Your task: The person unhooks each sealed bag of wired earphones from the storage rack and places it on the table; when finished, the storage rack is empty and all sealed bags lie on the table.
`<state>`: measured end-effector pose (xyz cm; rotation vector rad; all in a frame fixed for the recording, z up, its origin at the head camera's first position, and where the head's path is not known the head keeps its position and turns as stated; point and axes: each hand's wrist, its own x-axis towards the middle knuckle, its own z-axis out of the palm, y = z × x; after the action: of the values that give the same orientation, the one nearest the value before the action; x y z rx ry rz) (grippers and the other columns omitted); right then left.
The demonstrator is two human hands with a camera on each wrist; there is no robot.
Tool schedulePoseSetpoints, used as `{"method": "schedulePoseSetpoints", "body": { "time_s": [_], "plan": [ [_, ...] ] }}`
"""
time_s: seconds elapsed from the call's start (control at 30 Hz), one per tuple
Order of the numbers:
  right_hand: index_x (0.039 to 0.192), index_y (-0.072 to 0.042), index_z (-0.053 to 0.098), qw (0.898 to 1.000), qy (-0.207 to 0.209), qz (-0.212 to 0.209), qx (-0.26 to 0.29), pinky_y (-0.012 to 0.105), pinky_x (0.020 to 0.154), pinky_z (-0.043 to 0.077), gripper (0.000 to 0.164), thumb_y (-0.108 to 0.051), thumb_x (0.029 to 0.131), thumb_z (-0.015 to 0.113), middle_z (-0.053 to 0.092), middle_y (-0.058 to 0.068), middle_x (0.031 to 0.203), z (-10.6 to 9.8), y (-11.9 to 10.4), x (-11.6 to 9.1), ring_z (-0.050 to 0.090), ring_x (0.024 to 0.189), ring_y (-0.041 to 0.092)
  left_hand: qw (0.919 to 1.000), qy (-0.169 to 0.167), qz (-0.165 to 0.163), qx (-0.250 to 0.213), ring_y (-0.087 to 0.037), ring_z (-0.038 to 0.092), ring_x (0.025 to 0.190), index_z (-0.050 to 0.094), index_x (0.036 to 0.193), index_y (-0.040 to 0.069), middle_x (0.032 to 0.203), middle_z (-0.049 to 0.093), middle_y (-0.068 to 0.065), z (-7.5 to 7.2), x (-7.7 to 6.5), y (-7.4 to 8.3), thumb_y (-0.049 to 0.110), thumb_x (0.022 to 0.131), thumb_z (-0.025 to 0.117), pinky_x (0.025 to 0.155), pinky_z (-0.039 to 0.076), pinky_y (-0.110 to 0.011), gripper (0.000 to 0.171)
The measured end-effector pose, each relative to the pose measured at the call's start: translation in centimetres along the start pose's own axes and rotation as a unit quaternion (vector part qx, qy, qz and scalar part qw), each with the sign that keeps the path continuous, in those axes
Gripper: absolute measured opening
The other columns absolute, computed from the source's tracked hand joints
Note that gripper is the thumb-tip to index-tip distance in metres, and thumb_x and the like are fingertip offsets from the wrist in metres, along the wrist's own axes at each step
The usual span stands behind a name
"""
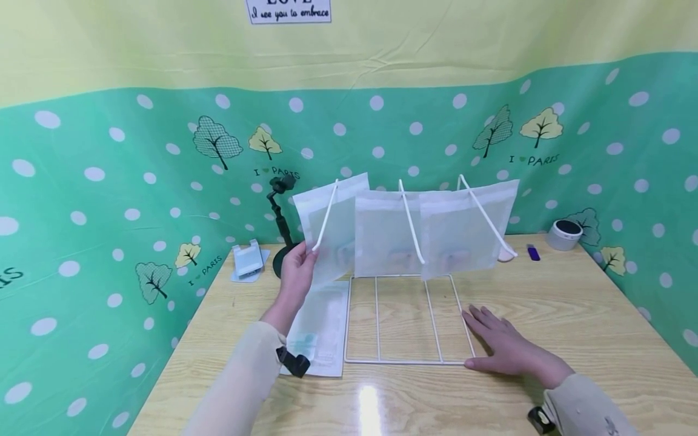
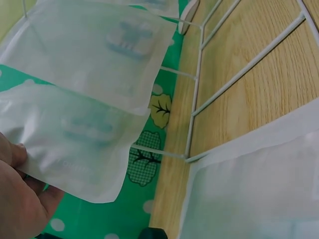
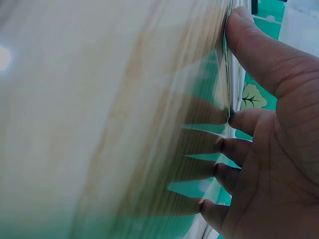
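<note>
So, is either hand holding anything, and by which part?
The left hand pinches the leftmost translucent bag by its left side edge. The right hand rests at the white rack, gripping nothing.

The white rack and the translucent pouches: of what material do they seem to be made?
Rack: probably coated metal wire, smooth and white, judging by its thin, straight rods. Pouches: likely frosted plastic film, matte, since contents show blurred through.
</note>
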<state>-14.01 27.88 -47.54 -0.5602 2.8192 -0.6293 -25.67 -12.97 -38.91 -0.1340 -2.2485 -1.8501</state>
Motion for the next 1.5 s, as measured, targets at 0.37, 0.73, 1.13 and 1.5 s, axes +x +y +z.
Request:
{"method": "schedulePoseSetpoints", "body": {
  "time_s": [0.37,0.73,1.13,1.5],
  "plan": [
    [0.150,0.001,0.033,1.000,0.000,0.004,-0.006,0.075,0.104,0.016,0.101,-0.062,0.079,0.069,0.023,0.030,0.154,0.0,-0.2,0.0,0.017,0.139,0.054,0.9993,0.017,0.031,0.015,-0.024,0.062,0.103,0.066,0.115,-0.002,0.114,0.067,-0.018,-0.4,-1.2,0.5,0.005,0.099,0.055,0.082,0.052,-0.021,0.021],
    [0.150,0.000,0.033,1.000,-0.002,0.007,-0.009,0.075,0.104,0.015,0.101,-0.062,0.078,0.069,0.023,0.030,0.154,0.1,0.0,0.1,0.016,0.139,0.054,0.9965,0.043,0.069,0.019,-0.029,0.058,0.086,0.068,0.114,-0.003,0.104,0.069,-0.021,-0.2,-3.5,1.0,0.006,0.099,0.055,0.066,0.046,-0.017,0.022],
    [0.150,0.001,0.033,1.000,0.004,0.002,0.000,0.075,0.104,0.014,0.101,-0.061,0.079,0.069,0.023,0.030,0.154,0.1,0.0,0.1,0.016,0.139,0.054,0.9963,0.049,0.067,0.023,-0.024,0.064,0.103,0.068,0.117,0.001,0.118,0.068,-0.013,-0.7,-5.8,1.5,0.008,0.099,0.055,0.079,0.054,-0.023,0.023],
    [0.150,0.001,0.033,1.000,0.001,0.005,-0.001,0.075,0.104,0.014,0.101,-0.061,0.078,0.069,0.023,0.030,0.154,0.0,-0.2,0.0,0.016,0.139,0.054,0.9972,0.055,0.046,0.020,-0.020,0.063,0.103,0.068,0.119,0.002,0.119,0.068,-0.011,-1.6,-7.7,1.7,0.008,0.099,0.055,0.082,0.054,-0.022,0.024]
  ]
}}
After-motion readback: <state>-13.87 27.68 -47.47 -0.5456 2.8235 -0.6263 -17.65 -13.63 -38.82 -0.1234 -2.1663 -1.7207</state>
